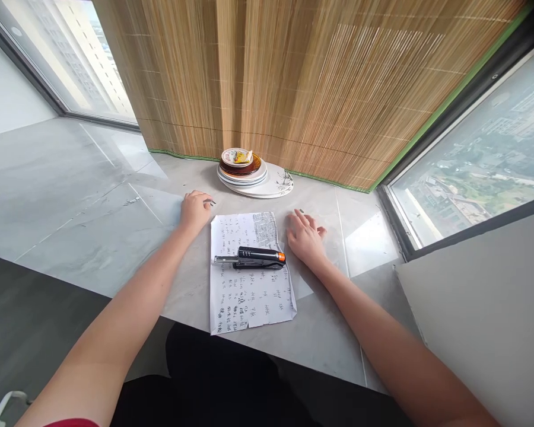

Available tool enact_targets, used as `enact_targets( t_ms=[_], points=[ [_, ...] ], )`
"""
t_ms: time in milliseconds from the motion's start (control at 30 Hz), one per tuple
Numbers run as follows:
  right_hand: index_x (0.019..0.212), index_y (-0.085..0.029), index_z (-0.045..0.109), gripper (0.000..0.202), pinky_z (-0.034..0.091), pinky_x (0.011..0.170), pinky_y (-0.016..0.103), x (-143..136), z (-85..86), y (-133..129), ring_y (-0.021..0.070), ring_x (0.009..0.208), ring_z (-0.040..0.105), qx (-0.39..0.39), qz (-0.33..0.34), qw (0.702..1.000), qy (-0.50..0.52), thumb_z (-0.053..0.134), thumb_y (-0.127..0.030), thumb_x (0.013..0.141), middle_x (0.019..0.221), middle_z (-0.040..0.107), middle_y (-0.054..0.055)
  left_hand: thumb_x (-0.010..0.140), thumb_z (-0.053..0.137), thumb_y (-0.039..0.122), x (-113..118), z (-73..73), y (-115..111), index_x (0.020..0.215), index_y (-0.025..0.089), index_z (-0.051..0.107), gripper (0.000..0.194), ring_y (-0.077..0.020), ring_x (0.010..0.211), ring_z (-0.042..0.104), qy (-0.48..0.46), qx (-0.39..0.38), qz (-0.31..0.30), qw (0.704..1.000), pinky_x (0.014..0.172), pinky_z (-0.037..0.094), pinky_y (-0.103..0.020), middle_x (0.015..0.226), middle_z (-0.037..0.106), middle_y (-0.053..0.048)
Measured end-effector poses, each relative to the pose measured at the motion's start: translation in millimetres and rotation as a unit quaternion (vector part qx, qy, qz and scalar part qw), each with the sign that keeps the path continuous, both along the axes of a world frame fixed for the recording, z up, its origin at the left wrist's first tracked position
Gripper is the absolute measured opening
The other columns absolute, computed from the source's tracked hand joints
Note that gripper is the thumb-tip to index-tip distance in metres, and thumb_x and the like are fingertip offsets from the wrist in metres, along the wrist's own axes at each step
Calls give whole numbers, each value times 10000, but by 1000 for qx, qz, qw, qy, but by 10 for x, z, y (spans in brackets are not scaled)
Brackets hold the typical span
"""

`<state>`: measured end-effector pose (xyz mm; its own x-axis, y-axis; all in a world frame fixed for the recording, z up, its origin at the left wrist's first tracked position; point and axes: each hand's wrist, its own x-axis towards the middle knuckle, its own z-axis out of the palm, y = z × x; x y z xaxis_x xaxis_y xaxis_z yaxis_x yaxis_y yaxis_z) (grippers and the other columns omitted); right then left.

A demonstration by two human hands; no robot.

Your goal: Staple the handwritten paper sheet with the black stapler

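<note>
A black stapler [261,258] with an orange end lies across a handwritten sheet of paper [231,296], its metal staple tray sticking out to the left. Beyond the paper's upper left corner, my left hand [196,210] rests closed on the counter. A small dark grey strip [209,201] shows at its fingertips, too small to name surely. My right hand [306,236] lies to the right of the paper with its fingers apart on the counter. Something tiny and dark shows at one of its fingertips; I cannot tell what it is.
Stacked plates [242,177] with a small yellow packet [242,157] on top stand at the back, before a bamboo blind [267,77]. Small bits [134,200] lie on the grey counter [93,207] at left. Windows [476,148] flank the counter, whose front edge is near my lap.
</note>
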<state>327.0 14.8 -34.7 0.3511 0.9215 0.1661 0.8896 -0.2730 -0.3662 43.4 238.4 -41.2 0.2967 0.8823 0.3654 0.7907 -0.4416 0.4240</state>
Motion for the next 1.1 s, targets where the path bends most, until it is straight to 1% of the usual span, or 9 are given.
enact_targets(
  t_ms=[200,333,500,700,800,900,933,1000,1100],
  points=[
    [1422,-217,630,481,373,1138,658,51,-8,21,397,1477,416,22,-61,998,19,432,-344,1003,1645,509,144,870,565,89,-7,-38,38,1049,202,833,341,-334,1086,644,0,12,-44,999,1040,494,-477,1166,765,-122],
    [1492,-239,575,502,308,1190,701,13,-7,39,381,1559,331,-17,-31,999,-7,380,-403,1059,1719,429,103,888,576,120,17,-57,31,1017,197,807,276,-320,1004,652,-11,19,-53,998,1019,499,-474,1123,763,-124],
    [1542,-236,521,538,320,1176,723,-39,-13,43,394,1568,323,-51,-15,998,-37,333,-459,1090,1750,379,98,909,553,145,71,-43,34,1028,179,731,217,-329,987,668,-59,36,-69,995,1008,511,-494,1123,749,-152],
    [1568,-217,492,553,354,1134,739,-5,63,328,437,1505,374,-53,12,997,-52,348,-446,1085,1741,388,126,991,495,258,170,33,-57,1066,197,642,175,-263,926,695,-165,27,-123,978,893,554,-407,1132,740,-133],
    [1522,-220,542,517,373,1129,714,-26,110,386,442,1473,404,-8,8,1000,-13,389,-409,1066,1684,469,142,999,478,312,221,54,-127,1049,206,617,182,-233,891,691,-208,3,-161,965,813,554,-363,1063,741,-104],
    [1317,-215,665,443,470,1079,587,-131,133,193,374,1312,563,108,-4,988,106,350,-420,1082,1422,671,162,991,459,330,251,61,-183,1029,210,604,192,-201,804,664,-230,-32,-197,952,759,549,-337,979,730,-71],
    [1225,-217,692,452,503,1041,536,-178,137,92,339,1211,621,143,17,978,154,327,-450,1096,1291,713,154,989,462,345,259,65,-202,1026,209,606,201,-193,776,652,-233,-40,-208,949,740,544,-331,968,728,-67],
    [1139,-239,704,461,535,989,474,-271,148,-102,298,1112,658,173,128,952,219,351,-534,1108,1173,721,118,987,488,385,275,79,-248,1030,204,618,227,-183,745,630,-233,-47,-230,944,716,535,-323,974,732,-65],
    [1288,-261,668,454,523,1054,469,-377,164,-253,303,1205,636,154,319,909,221,564,-625,1037,1288,688,114,1011,518,457,310,123,-336,1062,196,637,292,-164,718,611,-246,-70,-264,930,698,526,-309,989,732,-65]
  ],
)
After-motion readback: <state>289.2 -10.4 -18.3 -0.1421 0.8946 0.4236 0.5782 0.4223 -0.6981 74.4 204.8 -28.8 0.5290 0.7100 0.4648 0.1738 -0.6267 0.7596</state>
